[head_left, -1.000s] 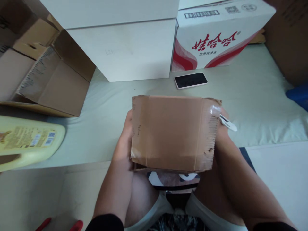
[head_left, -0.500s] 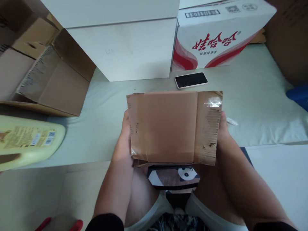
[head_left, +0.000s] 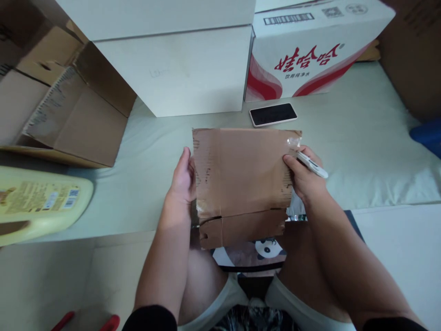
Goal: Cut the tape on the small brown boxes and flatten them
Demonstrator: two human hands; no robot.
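A creased piece of brown cardboard with torn edges is held upright over my lap. A narrower flap folds off its lower edge, and shiny clear tape clings to its upper right corner. My left hand holds the left edge; its thumb points up and its fingertips are partly hidden behind the cardboard. On the other side, my right hand pinches the right edge, thumb on the front. A slim white utility knife is also in that hand. What lies behind the cardboard is hidden.
A phone lies beyond the cardboard, before large white boxes and a red-and-white carton. To the left are an open brown box and a yellow jug. Something blue rests at the right edge.
The cardboard has turned and tilted, looking narrower, and its lower flap now shows. My right hand has come round its edge, thumb in front, with the white knife in fuller view.
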